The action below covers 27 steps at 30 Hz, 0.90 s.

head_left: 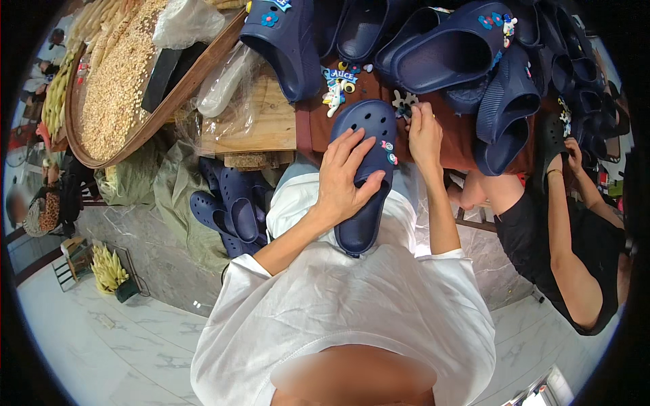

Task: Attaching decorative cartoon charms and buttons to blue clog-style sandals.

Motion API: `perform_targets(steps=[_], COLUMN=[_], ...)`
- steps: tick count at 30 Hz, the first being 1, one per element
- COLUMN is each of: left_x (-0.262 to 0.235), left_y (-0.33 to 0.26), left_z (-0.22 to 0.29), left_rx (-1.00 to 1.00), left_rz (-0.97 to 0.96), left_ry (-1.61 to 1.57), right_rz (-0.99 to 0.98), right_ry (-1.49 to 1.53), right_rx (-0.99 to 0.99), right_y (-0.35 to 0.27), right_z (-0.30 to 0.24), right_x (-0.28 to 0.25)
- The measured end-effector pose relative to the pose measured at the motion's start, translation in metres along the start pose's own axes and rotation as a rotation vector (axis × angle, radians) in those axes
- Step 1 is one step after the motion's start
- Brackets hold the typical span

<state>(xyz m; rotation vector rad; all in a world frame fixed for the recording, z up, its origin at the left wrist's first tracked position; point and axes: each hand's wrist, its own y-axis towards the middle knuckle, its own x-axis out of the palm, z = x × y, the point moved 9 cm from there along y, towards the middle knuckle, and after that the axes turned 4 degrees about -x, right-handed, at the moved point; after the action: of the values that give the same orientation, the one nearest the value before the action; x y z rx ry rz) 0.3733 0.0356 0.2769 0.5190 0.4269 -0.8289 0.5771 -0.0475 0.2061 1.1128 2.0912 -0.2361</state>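
In the middle of the head view, between the white, wrinkly shirt [352,301] and the flat, reddish-brown desk [314,130], find a dark blue, rubbery, round-toed clog [372,163] with holes in the top. Spot two tiny, round, swirly charms [388,146] in pink, white and blue-green, stuck near the right edge. Look for the toe at the top, by the desk, pointing away from the body, and the heel down low, close to the shirt. Follow the long line from heel to toe: nearly straight away from the body, with a small lean to the right.

See the left hand [338,179] laid over the clog, fingers spread and a bit bent, thumb out to the side, with a hold on the clog. See the right hand [426,139] just beside the toe, fingertips bunched at a small, white, bumpy charm [404,101]. Cannot tell if pinching or only touching.

Probably now at the step of picking out one more charm for the clog. For the next move, need a good pinch on the charm, a free hole to match, and a steady left hand against the push.
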Motion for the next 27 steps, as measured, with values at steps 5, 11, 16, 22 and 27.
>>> perform_targets(steps=[5,11,16,22,27], left_x=[-0.002,-0.001,-0.001,0.000,-0.001], left_y=[0.000,-0.001,-0.001,-0.002,-0.002], left_z=[-0.001,-0.003,-0.001,-0.003,-0.003], left_rx=[0.005,0.010,0.012,0.007,0.005], left_rz=[0.008,0.019,0.019,0.016,0.018], left_ry=[-0.014,-0.012,-0.019,-0.030,-0.012], right_rz=[0.110,-0.377,-0.390,-0.271,-0.318], right_ry=[-0.039,0.116,-0.018,-0.039,0.044], right_rx=[-0.120,0.045,-0.102,-0.323,-0.336], right_y=[-0.009,-0.031,-0.032,-0.035,-0.031], right_z=[-0.049,-0.073,-0.082,-0.100,-0.102], right_x=[-0.024,-0.008,-0.008,-0.010,-0.009])
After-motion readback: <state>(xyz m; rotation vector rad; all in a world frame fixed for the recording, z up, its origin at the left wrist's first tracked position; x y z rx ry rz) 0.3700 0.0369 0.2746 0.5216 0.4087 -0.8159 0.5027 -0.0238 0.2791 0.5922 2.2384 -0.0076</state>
